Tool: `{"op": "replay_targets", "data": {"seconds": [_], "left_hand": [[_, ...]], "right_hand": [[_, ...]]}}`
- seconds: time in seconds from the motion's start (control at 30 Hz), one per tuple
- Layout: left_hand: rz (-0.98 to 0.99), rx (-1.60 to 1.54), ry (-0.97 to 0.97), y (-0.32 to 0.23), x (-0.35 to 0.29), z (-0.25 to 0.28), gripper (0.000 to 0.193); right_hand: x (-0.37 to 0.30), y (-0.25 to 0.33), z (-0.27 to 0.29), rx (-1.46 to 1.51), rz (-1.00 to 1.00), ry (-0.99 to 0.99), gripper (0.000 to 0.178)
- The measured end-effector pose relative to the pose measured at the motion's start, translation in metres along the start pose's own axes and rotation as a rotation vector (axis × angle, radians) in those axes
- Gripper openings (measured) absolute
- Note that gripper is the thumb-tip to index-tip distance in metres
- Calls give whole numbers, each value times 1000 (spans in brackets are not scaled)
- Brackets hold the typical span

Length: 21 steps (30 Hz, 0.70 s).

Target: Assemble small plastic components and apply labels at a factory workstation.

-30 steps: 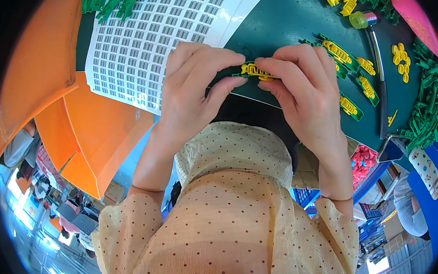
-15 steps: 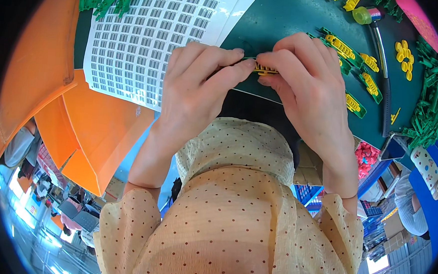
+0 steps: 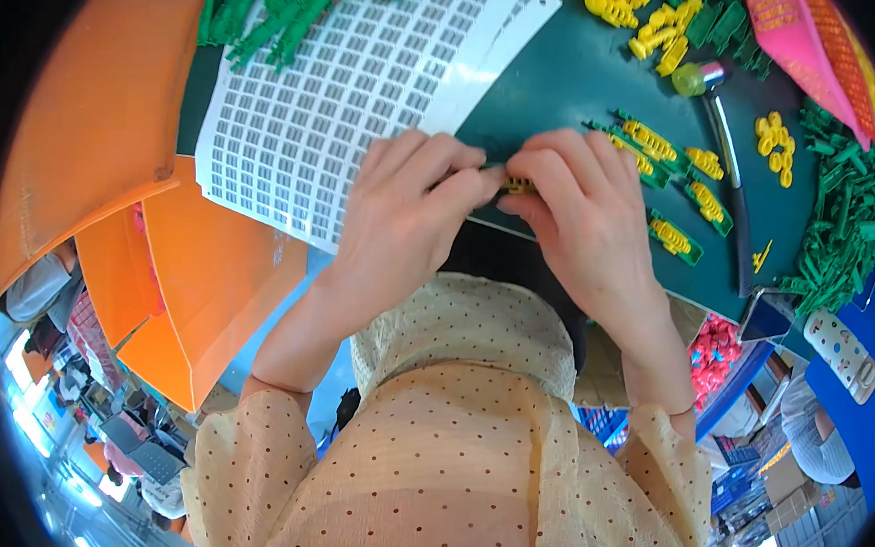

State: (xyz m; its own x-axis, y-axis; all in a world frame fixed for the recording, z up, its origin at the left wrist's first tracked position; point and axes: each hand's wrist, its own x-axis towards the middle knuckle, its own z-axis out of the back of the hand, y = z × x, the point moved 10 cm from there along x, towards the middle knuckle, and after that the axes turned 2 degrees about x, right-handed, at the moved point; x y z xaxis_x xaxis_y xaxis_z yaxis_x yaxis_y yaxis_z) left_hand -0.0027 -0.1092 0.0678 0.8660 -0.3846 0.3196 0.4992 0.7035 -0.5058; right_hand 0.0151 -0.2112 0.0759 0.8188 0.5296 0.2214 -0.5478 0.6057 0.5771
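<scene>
Both hands meet over the near edge of the dark green table. My right hand [image 3: 584,207] is closed, its thumb and fingers pinching a small yellow-and-green plastic part [image 3: 519,185] with a ribbed yellow side. From the other end, my left hand [image 3: 407,206] grips the same part with thumb and forefinger; most of it is hidden behind the fingertips. A sheet of printed labels [image 3: 312,115] lies partly under my left hand. Just beyond my right hand rest several similar green pieces with yellow inserts [image 3: 674,238].
A hammer [image 3: 732,181] lies to the right, beside yellow rings [image 3: 774,144] and a heap of green parts [image 3: 837,213]. Yellow parts [image 3: 663,32] are at the far side. Green strips [image 3: 273,8] cover the sheet's far end. An orange bin [image 3: 196,289] stands left; a phone [image 3: 768,316] sits right.
The whole view has shifted, so the table and hands appear lower. Both hands still hold the small part, close together, with little change in grip.
</scene>
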Motion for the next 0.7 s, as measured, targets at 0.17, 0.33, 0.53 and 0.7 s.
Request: {"op": "replay_targets", "data": {"seconds": [0.17, 0.33, 0.53, 0.7], "left_hand": [[94, -232, 63, 5, 0, 0, 32], [80, -224, -89, 25, 5, 21, 34], [136, -170, -160, 40, 11, 39, 30], [140, -82, -142, 49, 11, 40, 30]], "right_hand": [[-8, -4, 11, -123, -18, 3, 33], [-4, -6, 44, -130, -68, 20, 34], [48, -61, 64, -582, 0, -62, 28], [54, -75, 53, -658, 18, -46, 24]]}}
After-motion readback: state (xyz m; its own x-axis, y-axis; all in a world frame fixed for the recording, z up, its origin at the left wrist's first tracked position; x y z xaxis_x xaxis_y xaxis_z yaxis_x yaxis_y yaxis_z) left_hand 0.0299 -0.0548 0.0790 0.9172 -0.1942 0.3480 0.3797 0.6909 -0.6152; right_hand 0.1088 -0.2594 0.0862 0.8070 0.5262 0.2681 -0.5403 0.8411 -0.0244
